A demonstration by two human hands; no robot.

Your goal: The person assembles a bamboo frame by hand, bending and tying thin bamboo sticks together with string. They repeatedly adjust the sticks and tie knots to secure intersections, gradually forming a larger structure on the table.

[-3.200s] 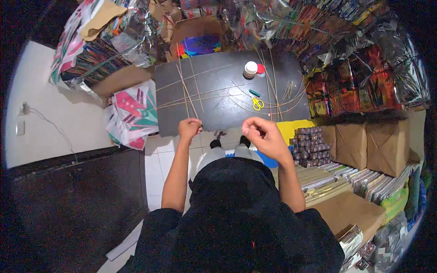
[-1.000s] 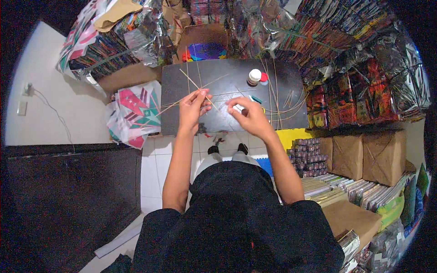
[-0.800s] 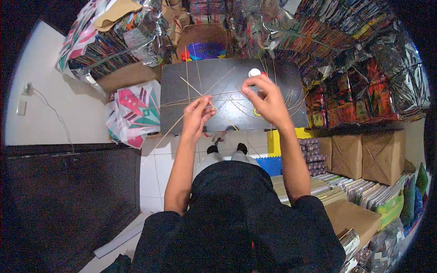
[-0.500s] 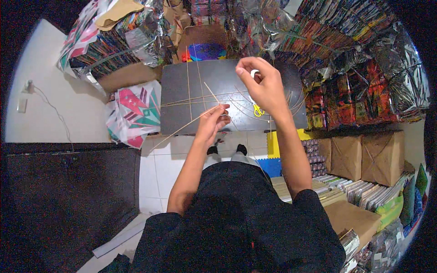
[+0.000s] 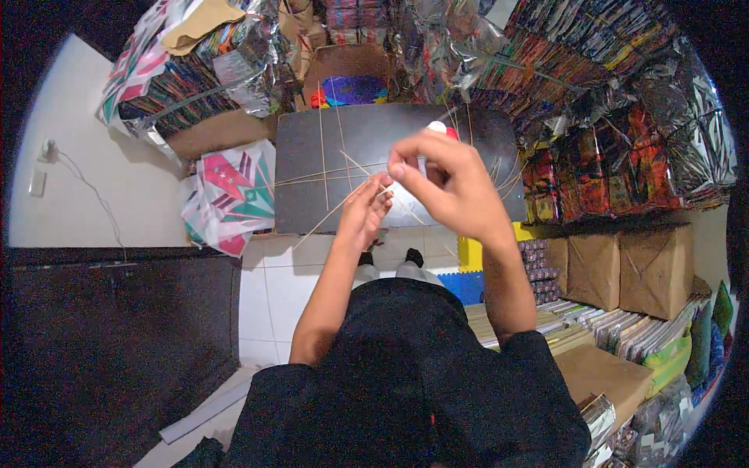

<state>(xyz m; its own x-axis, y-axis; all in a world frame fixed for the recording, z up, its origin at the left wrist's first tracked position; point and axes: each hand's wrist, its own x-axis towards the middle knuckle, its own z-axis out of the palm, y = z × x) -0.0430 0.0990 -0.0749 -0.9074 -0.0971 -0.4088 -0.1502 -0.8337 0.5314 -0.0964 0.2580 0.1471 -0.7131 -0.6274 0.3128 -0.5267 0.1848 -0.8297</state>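
Over the near edge of the dark table [image 5: 300, 140], my left hand [image 5: 365, 212] pinches thin tan sticks [image 5: 316, 226] where they cross at its fingertips. One stick runs down to the left, another slants from upper left to lower right. My right hand [image 5: 452, 187] is curled, thumb against fingertips, just right of the left fingertips; anything in its pinch is too fine to make out. More loose thin sticks [image 5: 323, 156] lie crossed on the table's left part. Behind the right hand are a white round item [image 5: 437, 126] and a bit of red [image 5: 452, 134].
Stacked packs of colourful sheets [image 5: 577, 47] rise behind and right of the table. A printed sheet [image 5: 234, 195] hangs at its left. Brown wrapped boxes [image 5: 655, 269] and flat stacked bundles [image 5: 608, 320] stand to my right, a dark panel [image 5: 117, 335] to my left.
My right hand has come down and left to the left fingertips, covering the yellow scissors seen before. The sticks in my left hand have shifted slightly.
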